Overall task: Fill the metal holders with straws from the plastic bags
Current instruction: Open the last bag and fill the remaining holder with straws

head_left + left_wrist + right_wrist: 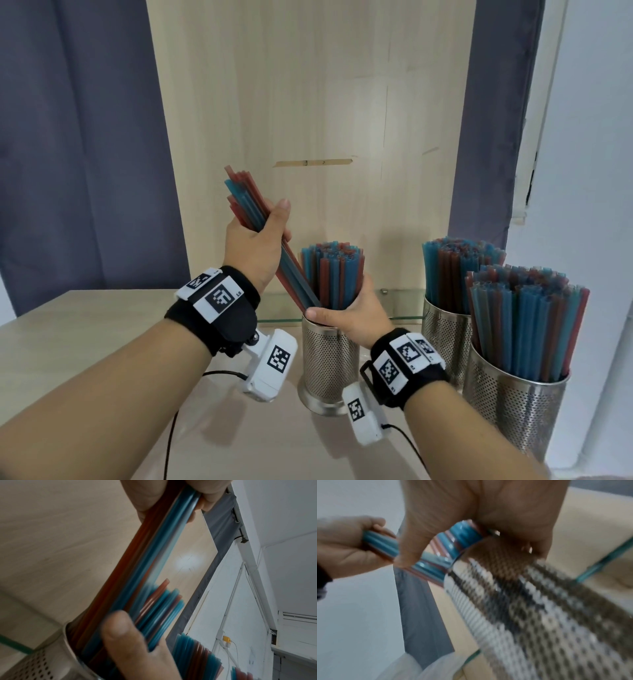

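Left hand (257, 240): fingers curled tight round a tilted bundle of red and blue plastic straws (255, 219), lower ends inside the rim of the nearest holder, upper ends leaning up and left.

Right hand (356, 317): fingers and thumb wrapped round the upright red and blue straws (334, 274) already standing in that holder, gripped at the rim, thumb across the front.

Perforated cylindrical steel holder (329, 363): upright on pale wooden counter (102, 325), partly filled.

Two further perforated steel holders, one at the back right (445, 329), one at the front right (513, 404): upright, packed with straws, just beside each other.

Behind: pale wooden panel (308, 102), grey-blue curtains (85, 137).
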The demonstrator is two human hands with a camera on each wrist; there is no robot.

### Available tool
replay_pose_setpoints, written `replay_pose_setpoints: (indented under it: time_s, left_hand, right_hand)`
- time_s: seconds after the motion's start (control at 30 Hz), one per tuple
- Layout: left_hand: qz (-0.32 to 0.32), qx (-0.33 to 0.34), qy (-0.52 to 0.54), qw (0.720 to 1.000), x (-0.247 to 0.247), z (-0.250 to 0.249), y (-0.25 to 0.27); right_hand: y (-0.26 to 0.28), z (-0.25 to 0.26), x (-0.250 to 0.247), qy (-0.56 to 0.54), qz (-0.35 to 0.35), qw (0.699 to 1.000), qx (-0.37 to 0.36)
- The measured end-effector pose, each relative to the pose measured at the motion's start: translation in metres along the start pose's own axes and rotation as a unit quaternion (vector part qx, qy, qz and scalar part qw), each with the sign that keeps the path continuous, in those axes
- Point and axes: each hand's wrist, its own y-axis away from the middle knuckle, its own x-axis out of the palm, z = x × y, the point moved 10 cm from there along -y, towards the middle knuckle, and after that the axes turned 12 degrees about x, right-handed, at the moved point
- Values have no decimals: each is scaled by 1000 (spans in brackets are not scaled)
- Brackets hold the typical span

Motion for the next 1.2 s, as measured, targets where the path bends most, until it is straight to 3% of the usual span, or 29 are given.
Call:
replay_pose_setpoints:
  time_s: [0.07, 0.17, 0.47, 0.57, 0.77, 1.07, 1.2]
  left_hand:
    - [3, -1, 3, 1000, 4, 1, 1]
    - [28, -14, 5, 1000, 12, 4, 0]
    - [88, -107, 74, 988, 22, 43, -21]
    - [85, -107, 78, 988, 22, 46, -21]
    - [95, -100, 81, 987, 24, 50, -21]
    - [185, -59, -22, 981, 55, 43, -31]
    - [187, -30, -85, 978, 60, 42, -32]
  right_hand:
    - [8, 0, -2, -22, -61, 998, -27]
    - [10, -4, -6, -5, -91, 995, -32]
    - [1, -8, -6, -8, -21, 1000, 8]
    - [4, 1, -1, -9, -26, 1000, -8]
    - [19, 14, -5, 7, -134, 989, -55]
    - [3, 4, -12, 33, -83, 996, -23]
    - [11, 12, -6, 28, -103, 994, -29]
